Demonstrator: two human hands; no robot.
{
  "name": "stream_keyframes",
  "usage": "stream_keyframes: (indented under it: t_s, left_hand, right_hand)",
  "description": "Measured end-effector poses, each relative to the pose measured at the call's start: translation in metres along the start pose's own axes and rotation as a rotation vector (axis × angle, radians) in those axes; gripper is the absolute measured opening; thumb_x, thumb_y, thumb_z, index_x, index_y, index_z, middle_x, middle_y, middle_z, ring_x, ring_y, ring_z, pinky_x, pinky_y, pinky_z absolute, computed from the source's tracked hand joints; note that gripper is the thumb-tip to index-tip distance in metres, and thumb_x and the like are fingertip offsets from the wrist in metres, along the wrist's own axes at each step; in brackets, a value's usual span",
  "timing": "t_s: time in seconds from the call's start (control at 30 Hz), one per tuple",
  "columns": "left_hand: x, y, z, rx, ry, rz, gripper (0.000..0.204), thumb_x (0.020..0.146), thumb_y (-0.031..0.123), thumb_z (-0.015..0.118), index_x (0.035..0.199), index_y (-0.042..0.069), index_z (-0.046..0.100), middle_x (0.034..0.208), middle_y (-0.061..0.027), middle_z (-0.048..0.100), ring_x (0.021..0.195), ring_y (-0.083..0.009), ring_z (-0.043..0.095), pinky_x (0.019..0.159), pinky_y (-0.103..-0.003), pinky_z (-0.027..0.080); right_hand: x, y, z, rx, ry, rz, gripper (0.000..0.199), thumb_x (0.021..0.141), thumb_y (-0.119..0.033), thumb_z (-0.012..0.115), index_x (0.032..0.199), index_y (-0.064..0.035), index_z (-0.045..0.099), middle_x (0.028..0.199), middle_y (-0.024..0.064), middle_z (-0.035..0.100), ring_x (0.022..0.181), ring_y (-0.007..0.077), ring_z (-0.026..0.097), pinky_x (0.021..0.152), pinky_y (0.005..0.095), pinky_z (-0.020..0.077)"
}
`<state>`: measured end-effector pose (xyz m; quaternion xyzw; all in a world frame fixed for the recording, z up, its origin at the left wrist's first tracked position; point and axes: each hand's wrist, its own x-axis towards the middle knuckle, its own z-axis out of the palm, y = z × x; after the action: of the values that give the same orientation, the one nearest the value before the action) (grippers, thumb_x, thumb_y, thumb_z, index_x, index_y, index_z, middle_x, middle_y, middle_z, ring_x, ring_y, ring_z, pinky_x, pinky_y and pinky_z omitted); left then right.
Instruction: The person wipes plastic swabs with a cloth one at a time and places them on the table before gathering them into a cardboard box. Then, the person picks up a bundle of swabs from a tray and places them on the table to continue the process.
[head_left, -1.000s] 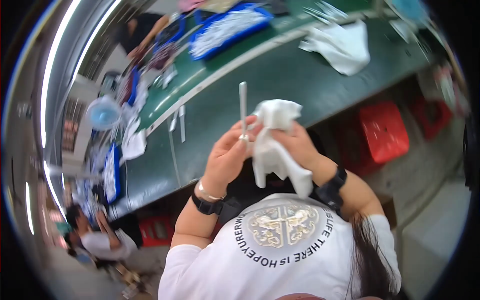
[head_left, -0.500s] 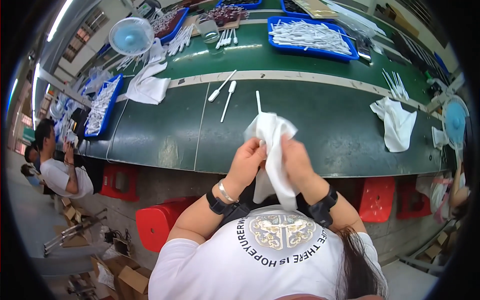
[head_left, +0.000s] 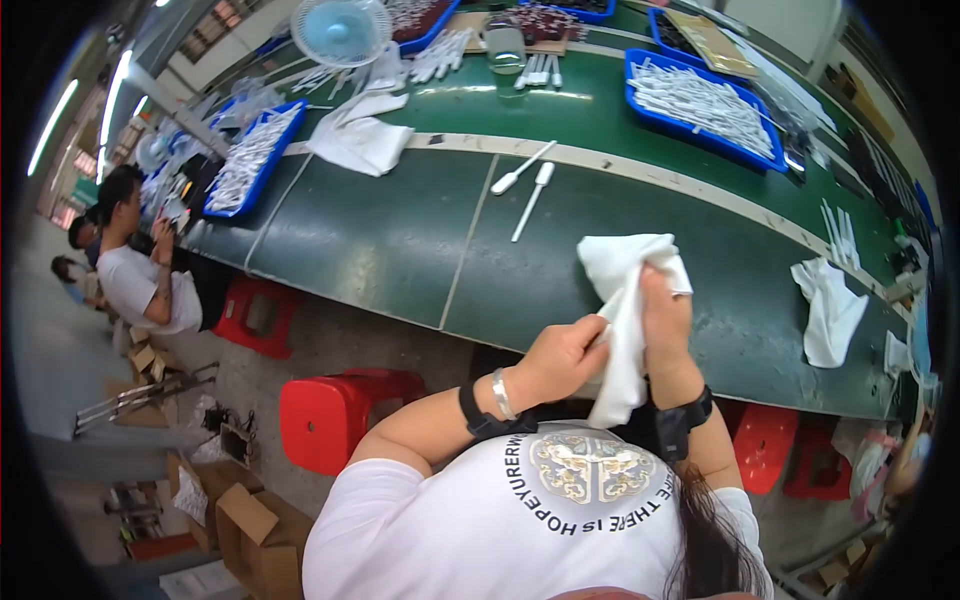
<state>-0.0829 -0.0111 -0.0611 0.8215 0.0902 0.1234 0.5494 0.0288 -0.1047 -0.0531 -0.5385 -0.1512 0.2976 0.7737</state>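
A crumpled white cloth [head_left: 625, 262] hangs between my hands over the table's front edge. My left hand [head_left: 562, 362] is closed at the cloth's left side, thumb and fingers bent against it. Higher up, my right hand [head_left: 667, 318] is closed on the cloth, its fingers partly covered by the folds. Any stick inside the cloth is hidden. On the dark green table [head_left: 400, 240], ahead and to the left of my hands, lie two thin white sticks with wider paddle ends: one stick [head_left: 524, 167] slants, and the other stick [head_left: 533, 202] lies nearer me.
Blue trays of white sticks stand at the back right [head_left: 630, 92] and far left [head_left: 297, 108]. Other white cloths lie left [head_left: 362, 140] and right [head_left: 828, 315]. A glass jar [head_left: 504, 48] and a fan [head_left: 342, 28] are behind. A seated person [head_left: 140, 255] is at the left.
The view has turned, so the table appears tilted and shifted right. The white stick that poked out of the cloth's top is out of sight. My right hand has moved higher on the cloth.
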Motion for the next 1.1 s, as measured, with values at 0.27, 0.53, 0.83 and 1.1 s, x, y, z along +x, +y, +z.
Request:
stream_keyframes:
  t_s: [0.27, 0.53, 0.83, 1.1]
  left_hand:
    - [0.004, -0.009, -0.008, 0.1, 0.102, 0.131, 0.017, 0.081, 0.01, 0.057, 0.096, 0.002, 0.056, 0.075, -0.0124, 0.062, 0.065, -0.0201, 0.061, 0.06, -0.029, 0.047]
    - [-0.006, -0.004, -0.013, -0.116, -0.065, -0.095, 0.02, 0.085, 0.02, 0.052, 0.092, 0.001, 0.055, 0.068, -0.0061, 0.057, 0.06, -0.0126, 0.053, 0.056, -0.026, 0.044]
    - [-0.024, -0.012, -0.011, -0.803, -0.208, -0.194, 0.017, 0.087, 0.02, 0.048, 0.083, 0.004, 0.054, 0.065, -0.0007, 0.052, 0.053, -0.0066, 0.045, 0.046, -0.021, 0.035]
    - [-0.022, -0.025, -0.009, -1.045, -0.189, -0.231, 0.024, 0.089, 0.025, 0.047, 0.083, 0.003, 0.054, 0.059, 0.0006, 0.047, 0.047, -0.0073, 0.041, 0.042, -0.021, 0.03]
  right_hand:
    - [-0.006, 0.02, -0.002, -0.135, -0.126, 0.028, 0.021, 0.083, -0.009, 0.052, 0.102, -0.0008, 0.054, 0.09, 0.0018, 0.057, 0.077, 0.0087, 0.054, 0.066, 0.024, 0.0454]
    - [0.003, 0.017, -0.016, 0.037, 0.064, 0.009, 0.024, 0.087, -0.013, 0.052, 0.107, -0.0005, 0.053, 0.094, 0.005, 0.058, 0.08, 0.0121, 0.056, 0.067, 0.0252, 0.0459]
    - [-0.002, 0.014, -0.023, -0.042, -0.076, -0.038, 0.03, 0.087, -0.015, 0.051, 0.111, 0.0021, 0.048, 0.096, 0.007, 0.056, 0.081, 0.0134, 0.055, 0.069, 0.0251, 0.045]
    - [-0.018, 0.041, -0.002, -0.156, -0.165, -0.135, 0.03, 0.088, -0.019, 0.049, 0.109, 0.0015, 0.048, 0.093, 0.006, 0.055, 0.079, 0.0127, 0.054, 0.068, 0.0253, 0.0443]
